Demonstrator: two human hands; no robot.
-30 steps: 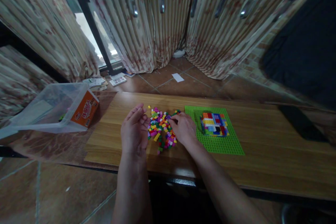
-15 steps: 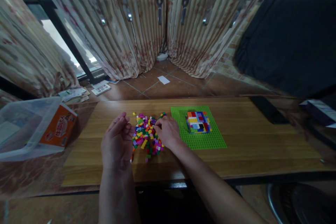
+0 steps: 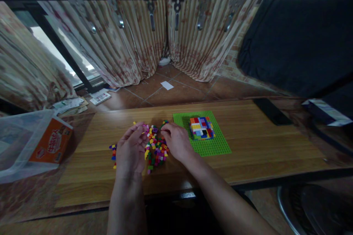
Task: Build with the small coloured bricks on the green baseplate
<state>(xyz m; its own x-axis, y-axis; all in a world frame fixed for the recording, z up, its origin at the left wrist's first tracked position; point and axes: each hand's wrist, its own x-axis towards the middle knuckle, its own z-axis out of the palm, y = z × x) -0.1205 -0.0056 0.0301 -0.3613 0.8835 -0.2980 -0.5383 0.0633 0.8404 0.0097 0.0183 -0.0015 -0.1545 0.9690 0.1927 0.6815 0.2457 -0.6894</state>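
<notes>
My left hand point(image 3: 132, 148) is held over the left side of a pile of small coloured toy bricks point(image 3: 157, 148), palm turned inward. Its fingers are loosely curved and apart, with no brick visible in them. My right hand point(image 3: 178, 140) reaches to the pile's right side, fingers bent down and pinched together. Whatever its fingertips hold is hidden. Beside it lies a green studded baseplate point(image 3: 220, 147), bearing a block of multicoloured bricks point(image 3: 202, 128) built in layers. A few blue, red and yellow bricks point(image 3: 113, 152) lie left of my left hand.
A clear plastic bin point(image 3: 16, 170) with an orange label stands at the left of the wooden tabletop point(image 3: 261, 147). A black phone-like slab point(image 3: 271, 111) lies at the far right, near a box point(image 3: 327, 112). Striped curtains point(image 3: 124, 44) hang beyond the table.
The view has shifted, moving the scene slightly left. My left hand has moved right over the pile, uncovering bricks on its left. My right hand stays at the pile's right side.
</notes>
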